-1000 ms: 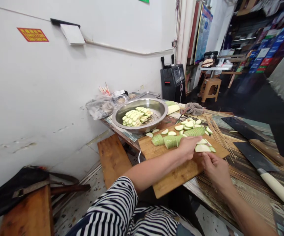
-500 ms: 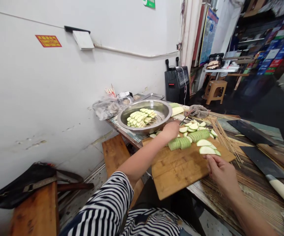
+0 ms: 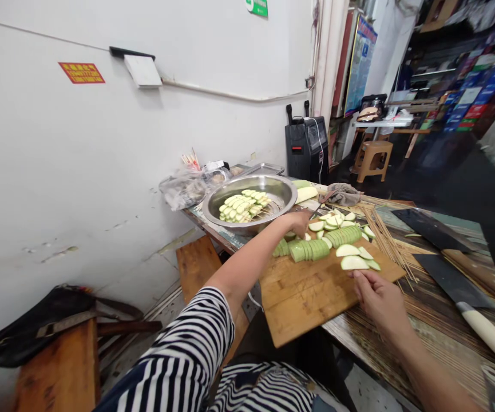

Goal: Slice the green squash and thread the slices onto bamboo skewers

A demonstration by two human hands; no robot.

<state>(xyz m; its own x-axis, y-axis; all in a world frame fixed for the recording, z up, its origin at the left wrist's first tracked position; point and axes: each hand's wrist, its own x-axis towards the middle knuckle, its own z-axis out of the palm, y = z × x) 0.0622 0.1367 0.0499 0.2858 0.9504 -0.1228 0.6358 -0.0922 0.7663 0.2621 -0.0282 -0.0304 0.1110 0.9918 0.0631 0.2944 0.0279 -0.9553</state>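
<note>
My right hand [image 3: 369,286] is closed in a pinch at the near end of a skewer of zucchini slices [image 3: 353,262], held over the right part of the wooden cutting board [image 3: 307,297]. Its stick is mostly hidden. Bent down at the board's far left edge, my left hand [image 3: 299,222] has its fingers bunched among loose slices; what they grip is hidden. Rows of green-skinned zucchini slices [image 3: 309,250] lie on the board, with pale loose slices [image 3: 335,220] behind. A steel bowl [image 3: 213,214] left of my left hand contains finished zucchini skewers [image 3: 242,207].
Bare bamboo sticks [image 3: 387,240] lie right of the board. Two cleavers, one with a pale handle [image 3: 487,335], rest farther right. Behind the board are a rag [image 3: 342,194] and larger zucchini pieces [image 3: 306,194]. Plastic bags [image 3: 182,189] sit by the wall.
My left hand has shifted a little away from me over the board, uncovering the left end of the sliced row. My right hand and its skewer have barely moved.
</note>
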